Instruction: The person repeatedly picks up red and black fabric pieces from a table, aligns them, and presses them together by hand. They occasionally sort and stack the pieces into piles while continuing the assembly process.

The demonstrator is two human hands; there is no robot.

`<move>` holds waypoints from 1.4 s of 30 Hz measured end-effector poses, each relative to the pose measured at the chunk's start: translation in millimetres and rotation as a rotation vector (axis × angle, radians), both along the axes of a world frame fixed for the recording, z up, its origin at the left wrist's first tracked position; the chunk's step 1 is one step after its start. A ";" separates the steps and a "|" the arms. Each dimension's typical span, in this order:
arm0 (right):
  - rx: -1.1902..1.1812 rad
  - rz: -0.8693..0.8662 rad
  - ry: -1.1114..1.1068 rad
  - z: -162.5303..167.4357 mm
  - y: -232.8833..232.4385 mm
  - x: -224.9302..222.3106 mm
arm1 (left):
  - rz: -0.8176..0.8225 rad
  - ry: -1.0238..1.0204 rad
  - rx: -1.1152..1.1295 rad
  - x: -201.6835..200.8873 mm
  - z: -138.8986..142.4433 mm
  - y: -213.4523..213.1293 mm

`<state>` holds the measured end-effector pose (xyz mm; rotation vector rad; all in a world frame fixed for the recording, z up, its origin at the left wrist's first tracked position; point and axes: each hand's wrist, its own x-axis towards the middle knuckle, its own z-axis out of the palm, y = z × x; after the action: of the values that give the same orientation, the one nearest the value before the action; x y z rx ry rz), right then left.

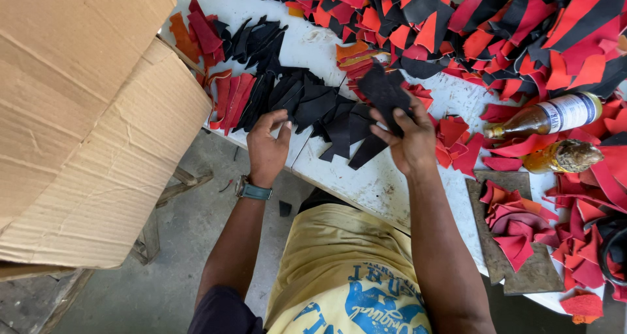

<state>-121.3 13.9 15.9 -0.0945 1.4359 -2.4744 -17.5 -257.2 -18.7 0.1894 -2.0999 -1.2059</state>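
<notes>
My right hand (411,141) holds a small stack of black leather pieces (385,92) lifted just above the white table (372,184). My left hand (268,144), with a watch on its wrist, rests at the table's near edge with fingers curled, touching the black cut pieces (313,102) spread there; it grips nothing that I can see. More black pieces (356,135) lie between my two hands.
A large cardboard box (78,118) stands at the left. Heaps of red, orange and black scraps (483,27) cover the far side. Two bottles (555,115) lie at the right, near a brown board (516,269) with red pieces on it.
</notes>
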 end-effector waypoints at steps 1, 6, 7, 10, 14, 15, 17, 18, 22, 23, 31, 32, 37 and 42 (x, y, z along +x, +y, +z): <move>0.141 -0.041 0.110 0.0 3.6 5.9 | 0.024 -0.004 -0.104 -0.1 1.1 -0.9; 0.863 -0.190 0.585 -8.1 -8.4 37.2 | 0.067 -0.260 -0.169 -11.1 7.0 4.6; 0.878 -0.216 0.656 -8.9 -12.4 41.2 | 0.063 -0.225 -0.159 -12.5 8.3 6.1; 0.897 -0.282 0.788 -7.7 -17.2 46.4 | 0.010 -0.088 -0.235 -10.1 11.0 13.6; 0.908 -0.321 0.692 -4.9 -10.9 45.6 | -0.138 -0.106 -0.199 1.2 8.1 36.1; 0.921 -0.329 0.653 -5.2 -9.5 46.0 | -0.167 -0.180 -0.086 1.3 6.6 42.9; 0.799 -0.303 0.645 -7.1 -9.8 48.5 | -0.159 -0.325 0.104 -5.6 4.3 50.9; 0.741 -0.287 0.638 -8.3 -10.2 51.0 | -0.156 -0.400 0.203 -10.0 2.5 53.9; 0.896 -0.039 1.047 -15.6 -19.5 62.5 | -0.400 -0.237 0.575 -32.9 -11.4 57.5; 0.843 0.043 1.021 -18.6 -21.7 65.6 | -0.434 -0.161 0.507 -34.3 -17.5 55.5; 0.454 0.091 0.233 -58.4 -24.9 49.8 | -0.551 -0.159 0.644 -34.7 -58.5 35.7; 0.471 0.095 0.228 -62.8 -23.8 48.1 | -0.555 -0.196 0.679 -33.9 -58.0 33.6; 0.364 0.139 0.178 -67.3 -28.0 43.2 | -0.779 -0.294 0.777 -25.8 -40.9 29.1; 0.412 0.048 0.149 -55.1 -34.1 46.0 | -0.761 -0.300 0.719 -20.5 -39.0 31.2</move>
<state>-75.3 -20.2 -39.2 -0.2279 1.9490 -2.1200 -38.1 -226.0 -57.7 -0.1418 -1.9294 -2.5019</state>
